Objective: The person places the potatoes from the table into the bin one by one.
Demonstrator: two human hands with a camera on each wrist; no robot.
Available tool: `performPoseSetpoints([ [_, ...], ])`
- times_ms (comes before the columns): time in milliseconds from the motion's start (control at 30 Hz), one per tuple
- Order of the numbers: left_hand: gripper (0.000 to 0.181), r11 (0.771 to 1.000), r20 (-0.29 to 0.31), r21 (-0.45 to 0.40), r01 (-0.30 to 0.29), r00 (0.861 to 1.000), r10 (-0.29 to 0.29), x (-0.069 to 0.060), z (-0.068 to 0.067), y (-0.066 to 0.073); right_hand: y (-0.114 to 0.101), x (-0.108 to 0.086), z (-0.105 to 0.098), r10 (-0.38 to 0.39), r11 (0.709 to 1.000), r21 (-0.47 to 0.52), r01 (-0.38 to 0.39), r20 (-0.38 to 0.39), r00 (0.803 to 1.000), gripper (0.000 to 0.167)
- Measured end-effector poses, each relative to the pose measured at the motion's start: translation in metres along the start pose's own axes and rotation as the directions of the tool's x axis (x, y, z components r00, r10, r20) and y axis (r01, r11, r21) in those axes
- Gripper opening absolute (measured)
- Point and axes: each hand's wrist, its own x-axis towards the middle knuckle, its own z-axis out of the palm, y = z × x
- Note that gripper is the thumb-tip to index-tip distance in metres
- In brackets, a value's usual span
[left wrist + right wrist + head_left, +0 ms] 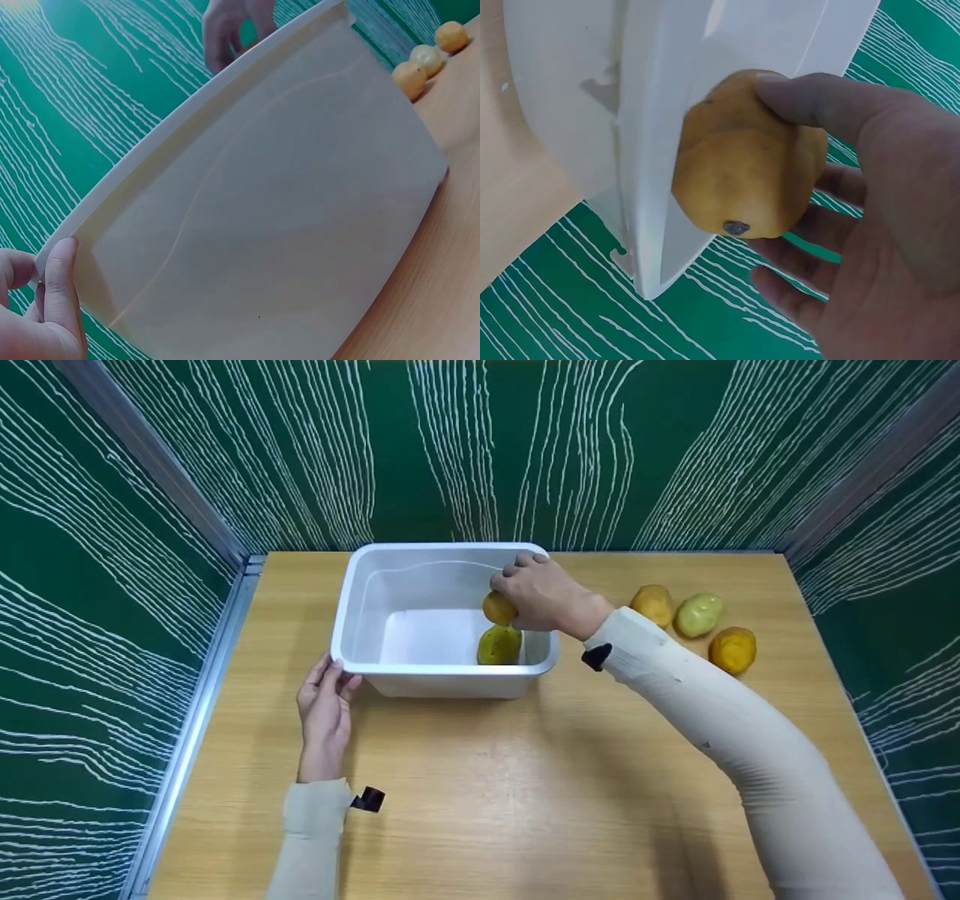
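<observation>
A white plastic bin (442, 681) stands on the table. My left hand (325, 716) pinches its rim at the near left corner, the thumb on the outer side in the left wrist view. Over the bin's right end, my right hand (541, 594) grips a lumpy orange-yellow fruit (742, 165) with a dark spot at one end. Below that fruit, a greenish-yellow fruit (499, 646) lies inside the bin, in the near right corner. The right wrist view shows the thumb on top of the held fruit and the other fingers partly behind it.
Right of the bin, beyond my right forearm, sit a yellow-orange fruit (652, 604), a pale green fruit (699, 614) and an orange fruit (733, 650). Green panels (517, 450) with white wavy lines stand around the wooden table (465, 780).
</observation>
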Motion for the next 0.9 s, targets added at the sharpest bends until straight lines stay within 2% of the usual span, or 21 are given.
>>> performPoseSetpoints([
  [300,0.048,1.0,0.009,0.013,-0.006,1.0,0.006,-0.001,0.0,0.0,-0.006,0.01,-0.005,0.045,0.997,0.058,-0.055,0.159,0.986,0.05],
  [567,0.048,0.999,0.022,0.033,-0.005,1.0,0.004,-0.003,0.0,0.0,-0.009,0.016,-0.007,0.08,0.992,0.076,-0.101,0.245,0.966,0.048],
  [767,0.048,0.999,0.007,0.035,0.0,1.0,0.0,-0.003,0.001,0.0,-0.009,0.019,-0.008,0.142,0.973,0.128,-0.193,0.328,0.934,0.042],
  [900,0.048,0.999,0.001,0.035,0.002,1.0,-0.002,-0.002,0.001,0.0,-0.01,0.022,-0.011,0.162,0.952,0.174,-0.252,0.413,0.896,0.036],
])
